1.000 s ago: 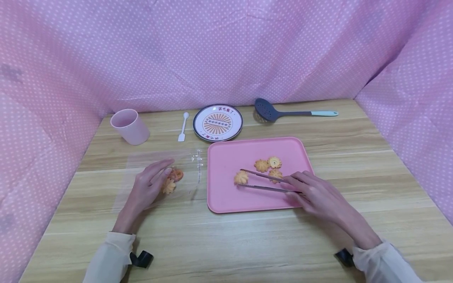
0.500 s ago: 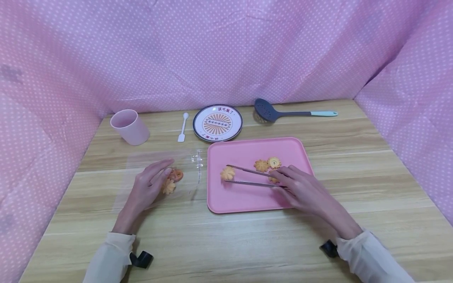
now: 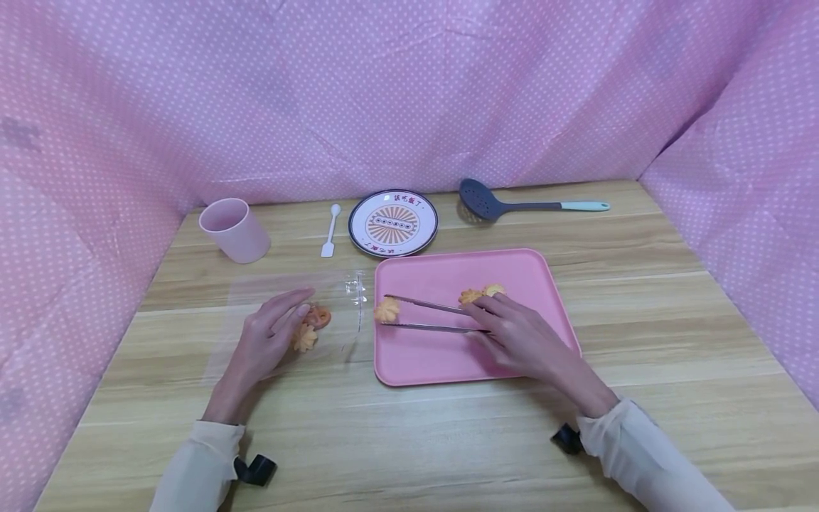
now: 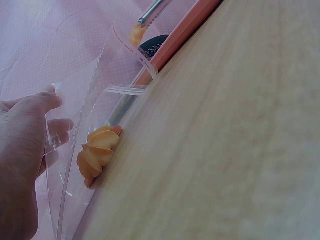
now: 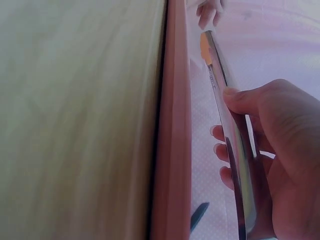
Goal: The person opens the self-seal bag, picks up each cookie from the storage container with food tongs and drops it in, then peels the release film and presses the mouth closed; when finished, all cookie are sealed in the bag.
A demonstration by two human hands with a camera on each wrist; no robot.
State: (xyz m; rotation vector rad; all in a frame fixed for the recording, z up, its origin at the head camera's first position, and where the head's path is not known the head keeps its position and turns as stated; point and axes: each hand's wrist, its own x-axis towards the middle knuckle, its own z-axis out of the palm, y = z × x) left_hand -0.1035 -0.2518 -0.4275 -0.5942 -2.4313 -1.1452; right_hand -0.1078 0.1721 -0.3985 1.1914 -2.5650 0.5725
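My right hand (image 3: 515,334) grips metal tongs (image 3: 429,316) over the left part of the pink tray (image 3: 448,363). The tong tips pinch a flower-shaped cookie (image 3: 387,310) at the tray's left edge. In the right wrist view the tongs (image 5: 235,160) run along my fingers (image 5: 220,150) to the cookie (image 5: 205,47). Two cookies (image 3: 481,292) lie on the tray behind that hand. My left hand (image 3: 269,338) rests flat on a clear plastic bag (image 3: 288,299) holding two cookies (image 3: 310,327). In the left wrist view the bag (image 4: 90,100) is lifted open over the cookies (image 4: 99,152).
At the back of the wooden table stand a pink cup (image 3: 233,229), a small white spoon (image 3: 331,227), a patterned plate (image 3: 393,222) and a dark slotted ladle (image 3: 512,203). Pink dotted cloth walls enclose the table on three sides.
My right hand has carried the cookie in the tongs leftward, from the tray's middle to its left edge near the bag mouth. The left hand has not moved.
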